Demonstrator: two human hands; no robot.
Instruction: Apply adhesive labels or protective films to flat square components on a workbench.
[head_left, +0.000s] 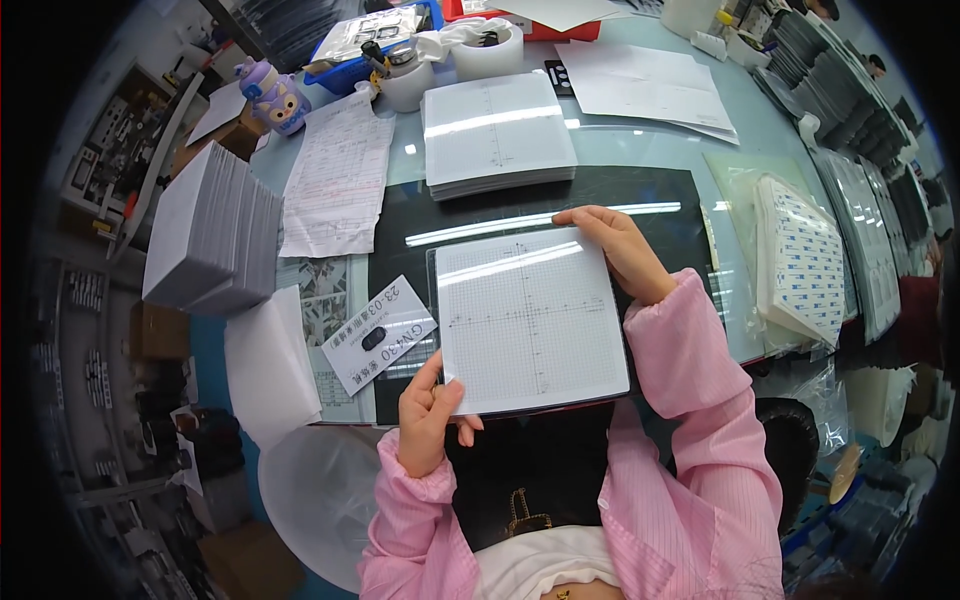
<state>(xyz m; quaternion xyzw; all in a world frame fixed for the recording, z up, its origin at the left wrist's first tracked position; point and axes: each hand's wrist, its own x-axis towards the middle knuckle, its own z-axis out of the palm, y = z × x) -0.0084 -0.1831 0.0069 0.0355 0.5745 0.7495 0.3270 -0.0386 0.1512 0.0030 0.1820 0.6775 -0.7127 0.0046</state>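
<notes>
A square glossy panel [530, 330] with rounded corners, a fine grid and crossed axes lies in front of me over a black mat [660, 200]. At its near left corner, my left hand [430, 415] pinches the edge, thumb on top and fingers partly hidden below. My right hand [622, 250] grips the far right corner, its fingers bent over the edge. Just beyond stands a stack of similar panels [500, 135], the top one also showing an axis. Left of the held panel is a white label card [380, 335] with a small dark oval piece on it.
A tall stack of pale panels [215, 230] stands at the left, beside a handwritten sheet [338, 175] and a purple bottle [273, 97]. White tape rolls [488, 55] and a blue tray [330, 75] sit at the back. Patterned film sheets [800, 260] lie at the right edge.
</notes>
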